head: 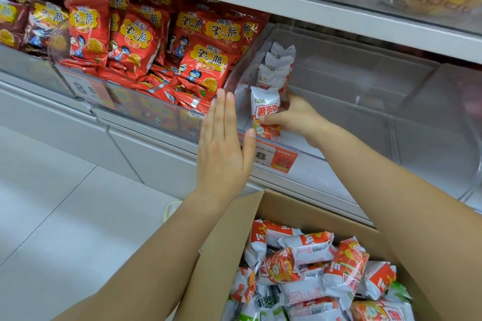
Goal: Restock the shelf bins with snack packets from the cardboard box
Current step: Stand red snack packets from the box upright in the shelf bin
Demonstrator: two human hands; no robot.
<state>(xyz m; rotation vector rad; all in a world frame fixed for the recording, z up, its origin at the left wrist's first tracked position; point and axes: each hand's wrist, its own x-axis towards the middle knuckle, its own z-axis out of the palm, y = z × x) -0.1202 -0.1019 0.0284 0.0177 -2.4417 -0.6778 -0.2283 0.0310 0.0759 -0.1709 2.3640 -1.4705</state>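
Standing right next to this person at the shelf, so going left to right: way off to the left of both hands there's a clear plastic bin [86,88] stuffed with shiny red snack bags with yellow labels [203,62], piled right up to its front lip. The left hand [224,143] is held flat and upright, fingers straight and together, palm facing right, right at the front corner where that red-bag bin meets the next one; it isn't holding anything. Just beside it on the right, the right hand [297,117] reaches over the front wall of the mostly bare clear plastic bin [365,81], with thumb and fingers pinching a small white-and-red snack packet with red lettering [266,114] held upright. Right behind that packet, further into the bin, a short row of the same white-and-red packets [279,65] stands against the bin's left wall. Below the right hand's thumb, an orange-and-white price tag [271,157] sits on the bin's front. Down under both forearms is the open brown cardboard box [224,255], full of a loose jumble of white-and-red snack packets [313,268], with a few green-and-white ones [247,315] near the bottom edge.
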